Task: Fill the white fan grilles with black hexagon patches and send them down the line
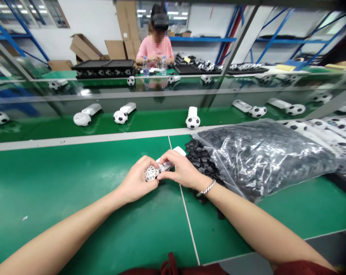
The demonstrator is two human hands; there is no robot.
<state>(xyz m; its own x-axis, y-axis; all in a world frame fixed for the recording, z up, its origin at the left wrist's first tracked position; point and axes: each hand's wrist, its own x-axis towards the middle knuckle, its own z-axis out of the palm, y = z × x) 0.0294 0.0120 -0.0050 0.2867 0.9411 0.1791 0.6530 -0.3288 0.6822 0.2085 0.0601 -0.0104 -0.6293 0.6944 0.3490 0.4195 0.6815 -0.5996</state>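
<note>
Blue shelving point(201, 39) stands before a white wall point(92, 23).

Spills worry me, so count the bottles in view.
2: the left bottle and right bottle stand across the line, in front of the person in pink. Others may be hidden.

No readable text, no legible labels, numbers

Fingers point(167, 175) partly hide the white ball point(151, 173) and long white piece point(180, 151).
</note>
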